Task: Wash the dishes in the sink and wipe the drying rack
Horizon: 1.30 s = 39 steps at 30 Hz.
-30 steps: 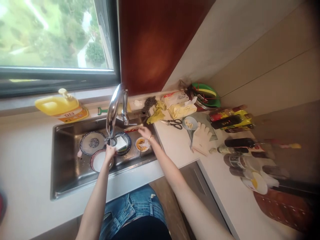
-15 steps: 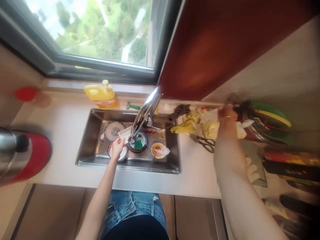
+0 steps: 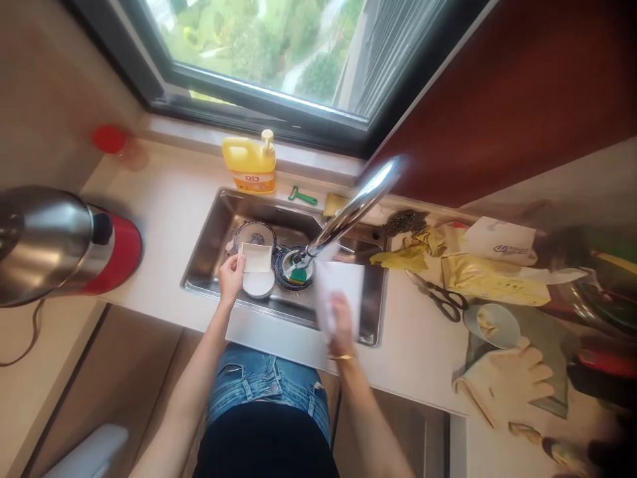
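Over the sink's left half, my left hand (image 3: 230, 281) pinches the left edge of a small cream rectangular tray (image 3: 257, 257). Below the tray is a white bowl (image 3: 259, 286), and a patterned plate (image 3: 251, 232) lies behind it. My right hand (image 3: 342, 325), smeared by motion, grips a white sheet (image 3: 348, 282) that looks like paper towel, above the sink's right part. Between the hands, a green sponge (image 3: 298, 275) rests in a dark-rimmed dish beneath the chrome faucet (image 3: 355, 202). The sheet hides the sink's right side.
A yellow detergent jug (image 3: 250, 174) and a green peeler (image 3: 303, 196) stand behind the sink (image 3: 202, 255). To the right lie scissors (image 3: 442, 299), a yellow tissue pack (image 3: 490, 279), a cup (image 3: 492, 325) and a glove (image 3: 507, 375). At left is a red-based steel kettle (image 3: 117, 252).
My right hand has come back from the far right counter to the sink with the white sheet in it. My left hand still holds the tray, now turned more face-up. The view has shifted.
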Each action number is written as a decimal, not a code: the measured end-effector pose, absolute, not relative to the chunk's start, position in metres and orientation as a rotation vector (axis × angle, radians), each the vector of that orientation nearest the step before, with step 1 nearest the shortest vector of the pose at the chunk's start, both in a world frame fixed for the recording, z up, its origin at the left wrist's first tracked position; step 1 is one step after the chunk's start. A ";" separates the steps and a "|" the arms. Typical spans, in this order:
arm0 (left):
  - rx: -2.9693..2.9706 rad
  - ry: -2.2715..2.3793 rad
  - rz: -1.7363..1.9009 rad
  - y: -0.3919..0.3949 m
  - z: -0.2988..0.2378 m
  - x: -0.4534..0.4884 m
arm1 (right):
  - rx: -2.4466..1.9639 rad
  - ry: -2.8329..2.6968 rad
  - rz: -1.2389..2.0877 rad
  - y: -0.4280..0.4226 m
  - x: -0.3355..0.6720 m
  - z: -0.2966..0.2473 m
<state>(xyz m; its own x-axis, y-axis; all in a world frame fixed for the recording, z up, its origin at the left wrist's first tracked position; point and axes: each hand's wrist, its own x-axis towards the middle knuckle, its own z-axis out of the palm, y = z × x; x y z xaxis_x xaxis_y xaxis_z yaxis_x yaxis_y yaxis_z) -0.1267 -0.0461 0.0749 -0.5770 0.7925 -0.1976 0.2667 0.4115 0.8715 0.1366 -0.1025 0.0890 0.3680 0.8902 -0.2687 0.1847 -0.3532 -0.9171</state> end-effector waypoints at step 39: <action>1.207 1.949 0.574 -0.023 0.095 -0.214 | -1.694 -1.583 1.442 0.010 -0.065 0.046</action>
<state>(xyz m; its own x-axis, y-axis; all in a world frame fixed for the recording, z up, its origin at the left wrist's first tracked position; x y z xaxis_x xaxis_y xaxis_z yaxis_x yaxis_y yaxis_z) -0.2144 -0.0231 0.0949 -0.2651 0.8917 -0.3669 0.5508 0.4524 0.7014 -0.0654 0.0101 0.0455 -0.1788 0.9005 -0.3964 0.4783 -0.2725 -0.8348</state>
